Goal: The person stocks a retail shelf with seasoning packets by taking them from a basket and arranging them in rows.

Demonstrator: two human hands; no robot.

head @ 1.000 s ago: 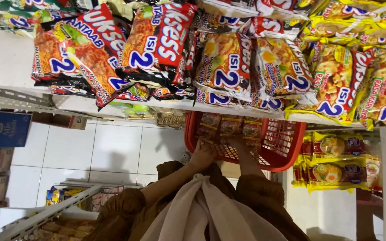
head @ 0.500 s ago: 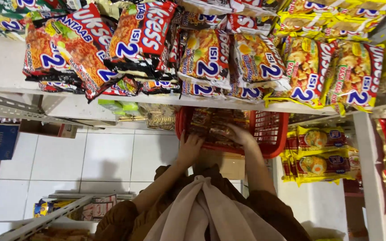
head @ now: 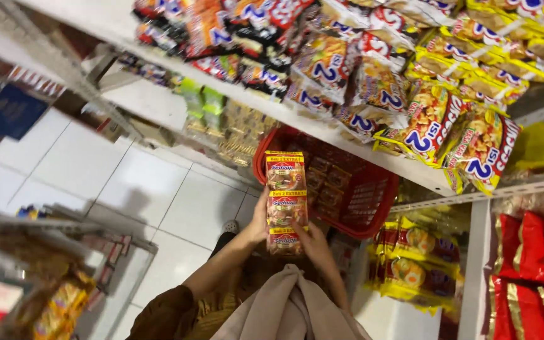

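Red basket holds packets; left hand and right hand grip a noodle strip.

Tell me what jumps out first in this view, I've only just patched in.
Dead centre, both hands hold up a tall strip of joined noodle packets, the left hand along its side and the right hand at its lower end. Right behind it a red plastic basket with more packets inside sits under the shelf. Above, the white shelf is crammed with bright red and yellow snack bags running off to the upper right.
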